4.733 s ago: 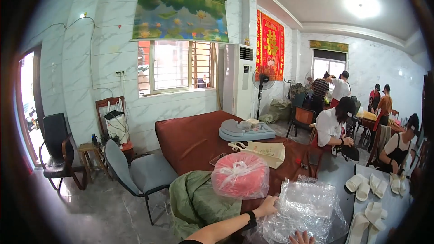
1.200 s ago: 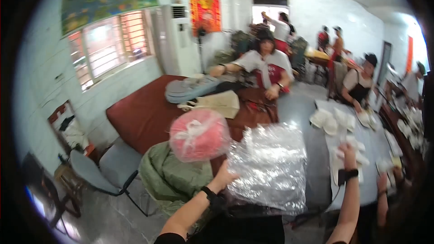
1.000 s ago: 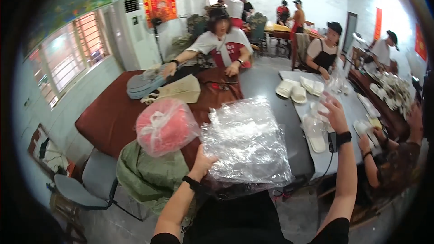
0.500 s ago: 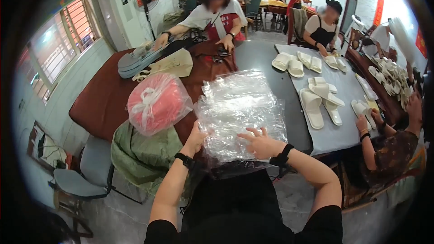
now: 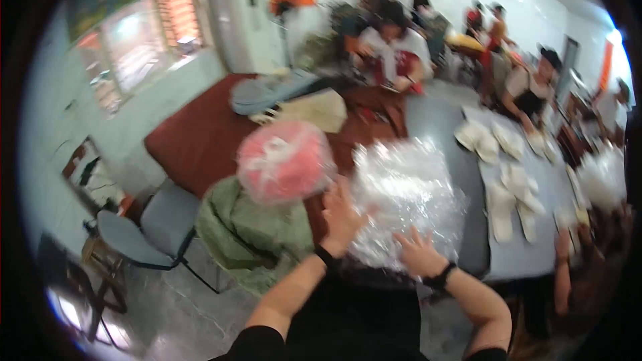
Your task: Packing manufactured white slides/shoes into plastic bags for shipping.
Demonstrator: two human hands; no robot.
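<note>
A stack of transparent plastic bags [image 5: 408, 194] lies in front of me at the table's near edge, shiny and crinkled. My left hand [image 5: 342, 217] is at the stack's left side, fingers stretched out, some of them by its edge. Over the near right part of the bags rests my right hand [image 5: 422, 254], its fingers spread. Neither hand grips anything that I can see. Just beyond my left hand sits a pink bundle in a knotted transparent bag [image 5: 284, 164]. The picture is blurred, so fine contact cannot be made out.
Green sacking [image 5: 257, 234] hangs at the table's left, beside a grey chair [image 5: 150, 234]. A brown cloth [image 5: 194, 124] bears a cream bag [image 5: 317, 110] and blue-grey items [image 5: 274, 90]. White slippers [image 5: 500, 207] lie to the right. Co-workers sit across and at right.
My view has swung left, shifting the scene rightward. My left hand's fingers have straightened and spread. The person across has raised a hand from the blue-grey items. A whitish plastic bundle shows at right.
</note>
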